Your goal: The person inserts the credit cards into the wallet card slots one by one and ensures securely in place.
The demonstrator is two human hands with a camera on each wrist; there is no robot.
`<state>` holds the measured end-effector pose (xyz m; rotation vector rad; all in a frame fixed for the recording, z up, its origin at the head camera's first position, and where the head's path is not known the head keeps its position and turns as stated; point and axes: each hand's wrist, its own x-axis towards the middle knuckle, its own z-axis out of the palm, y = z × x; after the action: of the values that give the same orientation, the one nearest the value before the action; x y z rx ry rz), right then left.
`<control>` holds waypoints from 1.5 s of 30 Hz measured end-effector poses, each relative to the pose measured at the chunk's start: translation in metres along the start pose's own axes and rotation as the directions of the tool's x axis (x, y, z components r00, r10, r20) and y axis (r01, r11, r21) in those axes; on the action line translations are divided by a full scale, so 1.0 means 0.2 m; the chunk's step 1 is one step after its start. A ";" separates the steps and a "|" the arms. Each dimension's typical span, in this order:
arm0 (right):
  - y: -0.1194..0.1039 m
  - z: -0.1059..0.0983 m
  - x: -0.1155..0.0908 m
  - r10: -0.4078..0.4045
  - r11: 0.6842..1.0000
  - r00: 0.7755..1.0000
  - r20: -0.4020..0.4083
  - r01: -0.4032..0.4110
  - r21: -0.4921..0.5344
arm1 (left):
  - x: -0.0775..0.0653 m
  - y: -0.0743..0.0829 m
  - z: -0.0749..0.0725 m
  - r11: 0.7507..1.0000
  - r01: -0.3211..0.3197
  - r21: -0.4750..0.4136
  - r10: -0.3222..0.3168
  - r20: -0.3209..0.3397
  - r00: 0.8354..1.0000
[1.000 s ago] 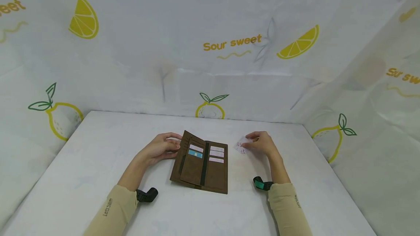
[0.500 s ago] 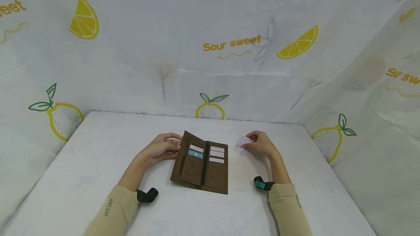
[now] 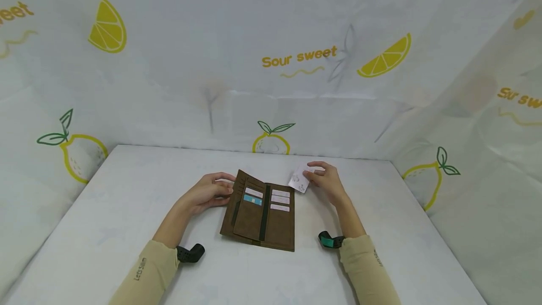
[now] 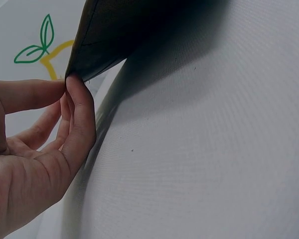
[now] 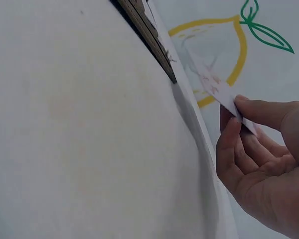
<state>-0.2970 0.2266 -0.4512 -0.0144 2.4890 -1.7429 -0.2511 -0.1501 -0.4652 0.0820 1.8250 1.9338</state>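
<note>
A brown wallet (image 3: 279, 229) lies spread open on the table, its left side tilted up. My left hand (image 3: 208, 193) pinches the outer edge of that raised side between thumb and fingers; the left wrist view shows the dark underside of the wallet (image 4: 107, 40) at the fingertips. Several cards sit in the wallet's slots, among them a blue card (image 3: 252, 199) on the left. Beyond the wallet's upper right corner, my right hand (image 3: 328, 181) pinches a pale card (image 3: 299, 180) with small printed marks. In the right wrist view the card (image 5: 217, 89) is held clear of the wallet.
The white table (image 3: 139, 178) surrounds the wallet, with its far edge against a lemon-print backdrop (image 3: 190, 60). A black wrist device (image 3: 191, 252) sits at the left cuff, and another black device (image 3: 330, 240) with a green patch at the right.
My right hand has moved left and slightly away, bringing the card near the wallet's upper right corner. The card has turned. My left hand and the wallet stay nearly still.
</note>
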 end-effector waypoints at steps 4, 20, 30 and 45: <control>-0.02 0.07 0.02 0.014 1.000 1.000 0.005 -0.014 0.011 | 0.00 0.00 0.00 1.000 0.005 -0.006 -0.005 -0.001 1.000; -0.14 0.29 0.05 -0.099 0.994 0.975 0.200 0.085 0.073 | 0.01 0.00 0.00 1.000 0.006 0.003 -0.006 0.000 1.000; -0.17 0.38 0.06 -0.101 0.989 0.971 0.218 0.073 0.132 | 0.01 -0.01 0.00 1.000 0.007 -0.015 -0.007 -0.010 1.000; -0.16 0.44 0.07 -0.113 0.989 0.961 0.252 0.086 0.116 | 0.01 -0.01 0.00 1.000 0.007 -0.009 -0.007 -0.008 1.000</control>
<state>-0.3055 0.1330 -0.4516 -0.3425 2.2448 -1.7768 -0.2529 -0.1486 -0.4676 0.0651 1.8195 1.9398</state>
